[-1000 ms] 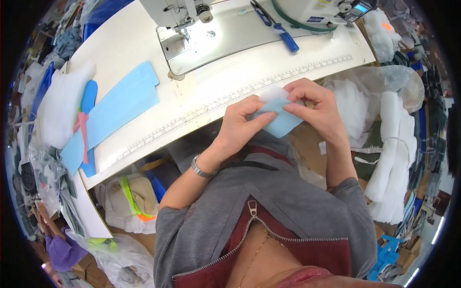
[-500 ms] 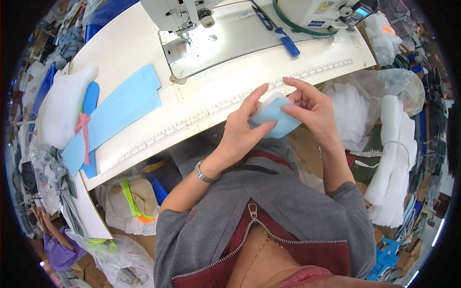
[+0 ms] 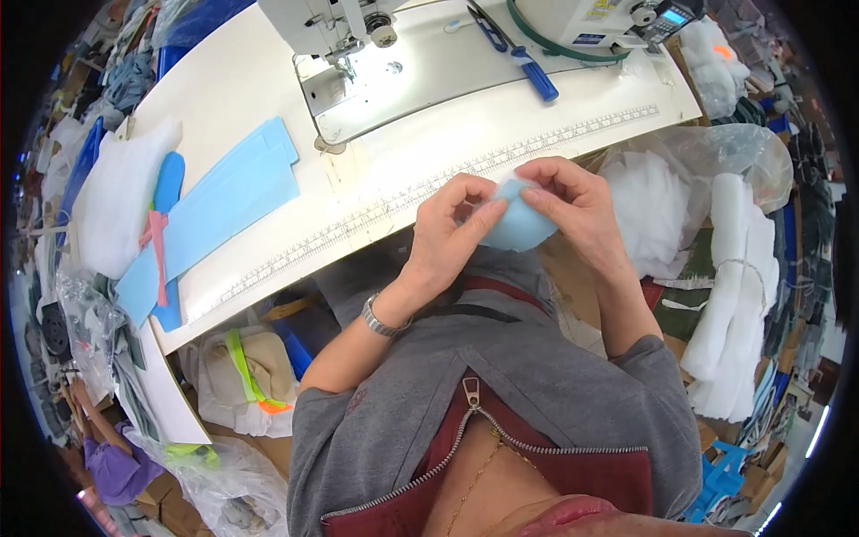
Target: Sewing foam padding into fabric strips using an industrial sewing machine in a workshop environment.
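Just past the front edge of the table, I hold a small piece of light blue fabric (image 3: 521, 231) with a white layer behind its upper edge. My left hand (image 3: 445, 225) pinches its left side between thumb and curled fingers. On the right side, the thumb and fingertips of my right hand (image 3: 580, 210) grip it near the top. The two thumbs lie close together on its blue face. Long light blue fabric pieces (image 3: 237, 192) lie on the table to the left, beside a pink strip (image 3: 158, 251) and white padding (image 3: 121, 210).
A sewing machine (image 3: 335, 31) stands lit at the back of the white table (image 3: 224, 98). A blue-handled screwdriver (image 3: 537, 79) lies on its bed. A printed ruler (image 3: 376, 215) runs along the front edge. White padding rolls (image 3: 732, 286) are at right; another person (image 3: 116, 465) is far left.
My left fingers have closed from spread to a pinch on the fabric. My right index finger has curled down, and both thumbs have moved nearer its top edge.
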Demonstrator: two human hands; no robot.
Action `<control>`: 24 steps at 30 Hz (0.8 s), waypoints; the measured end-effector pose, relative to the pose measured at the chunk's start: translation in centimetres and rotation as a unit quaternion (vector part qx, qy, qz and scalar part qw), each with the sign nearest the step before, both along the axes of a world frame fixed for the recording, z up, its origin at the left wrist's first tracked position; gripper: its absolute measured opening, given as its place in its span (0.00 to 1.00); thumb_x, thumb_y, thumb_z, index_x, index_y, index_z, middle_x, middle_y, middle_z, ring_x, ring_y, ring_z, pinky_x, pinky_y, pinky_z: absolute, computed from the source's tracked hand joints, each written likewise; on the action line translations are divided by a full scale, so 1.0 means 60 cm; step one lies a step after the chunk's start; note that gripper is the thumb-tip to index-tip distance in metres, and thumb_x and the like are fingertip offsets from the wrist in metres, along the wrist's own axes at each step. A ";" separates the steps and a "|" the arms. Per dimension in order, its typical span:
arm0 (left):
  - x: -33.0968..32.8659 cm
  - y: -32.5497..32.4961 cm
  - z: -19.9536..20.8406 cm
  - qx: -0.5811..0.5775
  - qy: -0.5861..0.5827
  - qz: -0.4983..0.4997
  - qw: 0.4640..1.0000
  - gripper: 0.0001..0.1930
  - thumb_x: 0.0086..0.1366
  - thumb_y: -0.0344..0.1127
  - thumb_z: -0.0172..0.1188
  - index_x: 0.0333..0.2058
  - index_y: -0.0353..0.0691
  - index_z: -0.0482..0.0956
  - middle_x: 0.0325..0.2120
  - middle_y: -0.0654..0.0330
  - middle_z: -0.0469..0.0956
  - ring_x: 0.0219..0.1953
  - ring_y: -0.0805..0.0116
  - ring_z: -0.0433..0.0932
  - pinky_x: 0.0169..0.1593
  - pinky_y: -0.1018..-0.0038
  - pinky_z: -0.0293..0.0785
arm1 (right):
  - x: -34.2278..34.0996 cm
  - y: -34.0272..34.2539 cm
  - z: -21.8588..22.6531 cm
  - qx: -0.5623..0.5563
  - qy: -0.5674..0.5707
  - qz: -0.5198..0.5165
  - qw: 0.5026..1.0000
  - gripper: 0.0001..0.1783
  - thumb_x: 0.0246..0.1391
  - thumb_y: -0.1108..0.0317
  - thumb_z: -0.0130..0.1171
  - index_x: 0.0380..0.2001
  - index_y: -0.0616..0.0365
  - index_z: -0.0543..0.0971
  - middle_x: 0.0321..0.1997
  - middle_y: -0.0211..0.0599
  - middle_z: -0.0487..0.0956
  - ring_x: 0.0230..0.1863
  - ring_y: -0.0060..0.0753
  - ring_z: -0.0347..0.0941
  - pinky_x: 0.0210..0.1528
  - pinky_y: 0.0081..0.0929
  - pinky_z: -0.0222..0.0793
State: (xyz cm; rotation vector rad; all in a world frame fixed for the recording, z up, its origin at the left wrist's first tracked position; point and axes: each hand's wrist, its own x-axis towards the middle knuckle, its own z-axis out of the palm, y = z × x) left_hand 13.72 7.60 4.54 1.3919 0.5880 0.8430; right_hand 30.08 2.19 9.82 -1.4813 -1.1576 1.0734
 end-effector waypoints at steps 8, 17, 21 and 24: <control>-0.020 -0.003 0.004 -0.087 -0.076 0.051 0.992 0.08 0.61 0.32 0.54 0.36 0.35 0.72 0.28 0.67 0.72 0.30 0.82 0.68 0.34 0.84 0.66 | -0.039 0.017 0.015 0.040 -0.053 0.023 0.997 0.10 0.48 0.73 0.56 0.37 0.59 0.76 0.27 0.27 0.72 0.30 0.15 0.65 0.34 0.14 0.62; -0.247 0.061 0.076 0.054 -0.023 0.482 0.874 0.01 0.61 0.29 0.52 0.31 0.39 0.71 0.30 0.66 0.70 0.32 0.79 0.68 0.38 0.81 0.66 | -0.217 0.139 0.086 0.376 -0.188 0.169 0.891 0.16 0.44 0.63 0.60 0.39 0.53 0.74 0.31 0.35 0.74 0.31 0.33 0.74 0.29 0.25 0.69; -0.576 0.110 0.243 0.354 0.255 0.639 0.633 0.07 0.59 0.32 0.57 0.32 0.34 0.77 0.29 0.59 0.77 0.32 0.73 0.74 0.37 0.79 0.72 | -0.228 0.170 0.079 0.383 -0.168 0.205 0.885 0.16 0.46 0.64 0.59 0.40 0.52 0.74 0.31 0.37 0.76 0.30 0.32 0.75 0.29 0.24 0.70; -0.690 0.151 0.389 0.419 0.380 0.540 0.623 0.11 0.60 0.33 0.56 0.40 0.34 0.76 0.32 0.57 0.78 0.33 0.74 0.76 0.37 0.81 0.74 | -0.193 0.187 0.024 0.285 -0.192 0.209 0.915 0.15 0.46 0.68 0.59 0.40 0.54 0.75 0.31 0.36 0.78 0.28 0.29 0.76 0.28 0.21 0.71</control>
